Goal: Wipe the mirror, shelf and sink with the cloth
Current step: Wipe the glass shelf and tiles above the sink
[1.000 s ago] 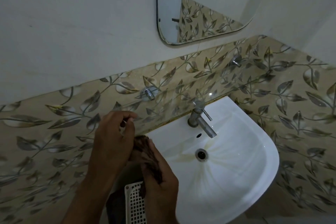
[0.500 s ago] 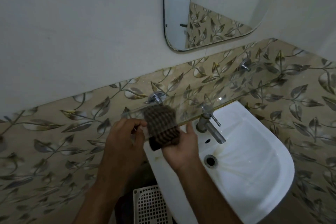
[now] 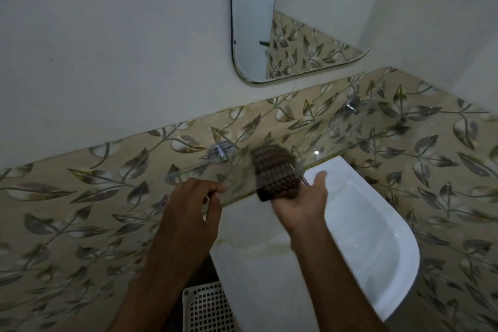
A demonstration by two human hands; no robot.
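Cloth [image 3: 275, 172] on glass shelf [image 3: 350, 127] under right hand [image 3: 300, 203], fingers hidden, grip unclear, left hand [image 3: 188, 213] pinching shelf edge, sink [image 3: 377, 237] below

Cloth [image 3: 275, 172] is seen as coarse woven fabric w/ a ribbed, checked brown texture, laid over a clear, glossy glass shelf [image 3: 336, 143] carried on polished chrome brackets [image 3: 221, 149]. Sink [image 3: 377, 237] is finished in smooth, glossy white ceramic; mirror [image 3: 296, 21] is seen as reflective glass w/ a thin edge. Wall tiles [image 3: 80, 197] are glazed w/ a leaf print, upper wall [image 3: 107, 35] is painted matt, and basket [image 3: 207, 307] is moulded in white perforated plastic.
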